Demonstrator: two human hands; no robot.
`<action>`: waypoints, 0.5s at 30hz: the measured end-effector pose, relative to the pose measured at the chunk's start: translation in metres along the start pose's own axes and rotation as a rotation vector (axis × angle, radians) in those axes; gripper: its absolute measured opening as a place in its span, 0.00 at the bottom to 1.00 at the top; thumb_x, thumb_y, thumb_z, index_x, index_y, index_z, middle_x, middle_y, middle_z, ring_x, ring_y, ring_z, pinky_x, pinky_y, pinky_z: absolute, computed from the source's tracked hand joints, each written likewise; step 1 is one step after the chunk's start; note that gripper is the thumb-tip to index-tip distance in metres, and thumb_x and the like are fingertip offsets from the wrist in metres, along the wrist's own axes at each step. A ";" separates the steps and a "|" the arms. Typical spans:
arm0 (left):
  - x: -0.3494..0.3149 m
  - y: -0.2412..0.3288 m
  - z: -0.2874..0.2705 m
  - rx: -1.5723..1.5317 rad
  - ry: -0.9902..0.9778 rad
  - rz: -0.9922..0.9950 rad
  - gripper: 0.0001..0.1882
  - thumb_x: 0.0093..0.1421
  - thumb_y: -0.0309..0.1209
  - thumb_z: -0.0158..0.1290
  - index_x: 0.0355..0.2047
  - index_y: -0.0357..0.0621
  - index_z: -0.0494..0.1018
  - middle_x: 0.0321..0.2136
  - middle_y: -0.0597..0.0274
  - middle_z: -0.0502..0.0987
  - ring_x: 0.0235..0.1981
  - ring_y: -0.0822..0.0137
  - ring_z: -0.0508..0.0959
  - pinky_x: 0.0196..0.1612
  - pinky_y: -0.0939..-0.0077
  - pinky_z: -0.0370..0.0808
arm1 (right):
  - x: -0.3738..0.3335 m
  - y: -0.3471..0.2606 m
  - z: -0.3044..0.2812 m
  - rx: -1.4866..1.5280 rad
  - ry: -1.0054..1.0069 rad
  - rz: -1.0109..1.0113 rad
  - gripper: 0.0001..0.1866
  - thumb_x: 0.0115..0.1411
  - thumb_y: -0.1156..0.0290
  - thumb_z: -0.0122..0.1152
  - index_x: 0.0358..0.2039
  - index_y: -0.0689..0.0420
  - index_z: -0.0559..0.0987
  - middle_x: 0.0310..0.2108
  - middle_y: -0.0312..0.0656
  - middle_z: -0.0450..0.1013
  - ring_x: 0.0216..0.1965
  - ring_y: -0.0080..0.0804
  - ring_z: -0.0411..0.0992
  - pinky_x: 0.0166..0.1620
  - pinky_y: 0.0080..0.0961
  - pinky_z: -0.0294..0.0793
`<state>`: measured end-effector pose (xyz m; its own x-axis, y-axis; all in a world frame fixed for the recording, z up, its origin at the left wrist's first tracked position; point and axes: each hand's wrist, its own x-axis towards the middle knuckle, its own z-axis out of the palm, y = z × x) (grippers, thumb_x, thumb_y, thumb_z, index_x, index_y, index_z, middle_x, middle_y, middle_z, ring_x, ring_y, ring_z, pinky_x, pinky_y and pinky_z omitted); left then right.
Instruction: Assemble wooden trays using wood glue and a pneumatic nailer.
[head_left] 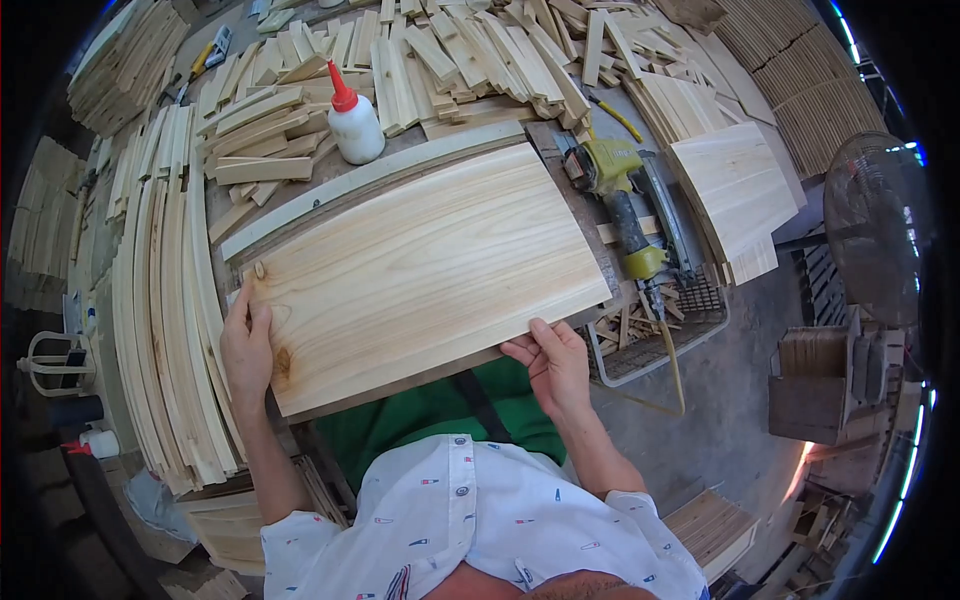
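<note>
A wide pale wooden board (430, 270) with knots near its left end lies in front of me on the bench. My left hand (246, 345) grips its left edge, thumb on top and fingers at the side. At the near edge, toward the right, my right hand (552, 362) pinches the board between thumb and curled fingers. Along the far side of the board runs a long wooden strip (400, 175). A green and black nail gun (625, 200) lies just right of the board, a hose (672, 365) hanging from its handle.
A white glue bottle (357, 130) with a red nozzle stands behind the board. Loose wooden slats (480, 60) pile up at the back; long strips (165, 300) stack at left. A crate of offcuts (665, 345), stacked panels (735, 190) and a fan (870, 230) are at right.
</note>
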<state>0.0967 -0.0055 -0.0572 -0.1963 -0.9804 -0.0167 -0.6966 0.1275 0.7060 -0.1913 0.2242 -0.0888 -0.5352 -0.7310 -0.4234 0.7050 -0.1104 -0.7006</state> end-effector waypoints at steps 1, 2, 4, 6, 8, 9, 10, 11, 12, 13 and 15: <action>-0.002 0.004 0.002 -0.002 -0.003 -0.002 0.25 0.62 0.27 0.48 0.60 0.33 0.64 0.58 0.45 0.68 0.59 0.55 0.69 0.61 0.69 0.63 | 0.002 0.001 0.003 0.005 0.016 0.009 0.11 0.67 0.70 0.52 0.40 0.66 0.73 0.39 0.51 0.77 0.38 0.38 0.79 0.41 0.30 0.82; -0.005 0.010 0.004 0.070 0.000 0.053 0.25 0.62 0.28 0.48 0.60 0.35 0.65 0.59 0.44 0.67 0.60 0.52 0.67 0.62 0.67 0.61 | 0.003 0.001 0.005 0.009 0.032 0.021 0.11 0.67 0.69 0.52 0.40 0.66 0.73 0.39 0.52 0.77 0.38 0.38 0.79 0.40 0.30 0.82; -0.009 0.011 0.009 0.143 -0.003 0.104 0.24 0.63 0.28 0.48 0.59 0.36 0.66 0.59 0.43 0.66 0.62 0.50 0.65 0.63 0.66 0.60 | 0.005 -0.006 0.008 -0.068 0.023 0.079 0.13 0.68 0.67 0.50 0.39 0.66 0.73 0.37 0.53 0.77 0.35 0.38 0.79 0.37 0.29 0.82; -0.017 0.006 0.014 0.251 0.047 0.250 0.23 0.62 0.28 0.50 0.58 0.38 0.67 0.61 0.45 0.65 0.63 0.51 0.63 0.64 0.64 0.59 | 0.006 -0.020 0.006 -0.141 0.009 0.139 0.14 0.69 0.65 0.49 0.38 0.66 0.73 0.35 0.53 0.78 0.32 0.37 0.80 0.34 0.27 0.82; -0.035 0.018 0.011 0.156 0.036 0.207 0.23 0.61 0.28 0.51 0.57 0.39 0.68 0.61 0.47 0.64 0.63 0.51 0.63 0.64 0.63 0.58 | 0.006 -0.039 -0.005 -0.577 -0.098 0.369 0.17 0.70 0.62 0.46 0.37 0.66 0.74 0.30 0.52 0.78 0.26 0.35 0.79 0.28 0.24 0.81; -0.046 0.022 0.009 0.060 0.030 0.164 0.23 0.61 0.27 0.52 0.57 0.39 0.68 0.61 0.48 0.64 0.63 0.52 0.62 0.65 0.62 0.57 | 0.006 -0.038 -0.008 -0.558 -0.071 0.333 0.18 0.70 0.62 0.44 0.37 0.66 0.75 0.27 0.51 0.78 0.23 0.33 0.79 0.24 0.22 0.79; -0.056 0.021 0.007 0.060 0.025 0.161 0.23 0.61 0.27 0.52 0.57 0.39 0.68 0.61 0.48 0.64 0.63 0.52 0.62 0.65 0.62 0.57 | 0.007 -0.039 -0.008 -0.558 -0.067 0.337 0.18 0.70 0.62 0.44 0.37 0.66 0.75 0.27 0.51 0.78 0.23 0.33 0.79 0.24 0.22 0.79; -0.067 0.019 0.003 0.085 0.015 0.126 0.23 0.60 0.27 0.54 0.57 0.39 0.69 0.61 0.50 0.64 0.62 0.52 0.63 0.65 0.62 0.58 | 0.010 -0.040 -0.006 -0.511 -0.079 0.320 0.18 0.70 0.63 0.44 0.38 0.67 0.75 0.28 0.51 0.78 0.23 0.33 0.79 0.25 0.22 0.79; -0.077 0.017 0.000 0.109 0.001 0.092 0.24 0.58 0.27 0.55 0.56 0.40 0.69 0.61 0.51 0.64 0.62 0.52 0.63 0.64 0.62 0.58 | 0.011 -0.041 -0.005 -0.464 -0.086 0.304 0.18 0.70 0.63 0.45 0.38 0.67 0.75 0.28 0.51 0.78 0.24 0.33 0.79 0.25 0.22 0.79; -0.085 0.014 -0.002 0.112 -0.004 0.090 0.24 0.58 0.27 0.55 0.56 0.40 0.69 0.61 0.51 0.64 0.62 0.52 0.63 0.64 0.62 0.58 | 0.012 -0.040 -0.005 -0.462 -0.082 0.308 0.18 0.70 0.63 0.45 0.38 0.67 0.75 0.28 0.51 0.78 0.24 0.33 0.79 0.25 0.22 0.79; -0.098 0.008 -0.005 0.200 -0.003 0.047 0.26 0.56 0.28 0.58 0.56 0.41 0.70 0.61 0.53 0.64 0.61 0.52 0.64 0.64 0.62 0.59 | 0.012 -0.038 -0.006 -0.465 -0.091 0.311 0.18 0.70 0.63 0.45 0.39 0.67 0.75 0.28 0.51 0.78 0.24 0.33 0.79 0.25 0.22 0.79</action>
<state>0.1145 0.0912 -0.0463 -0.2334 -0.9723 0.0107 -0.8100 0.2005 0.5511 -0.2278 0.2240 -0.0707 -0.2789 -0.7389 -0.6134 0.5327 0.4125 -0.7390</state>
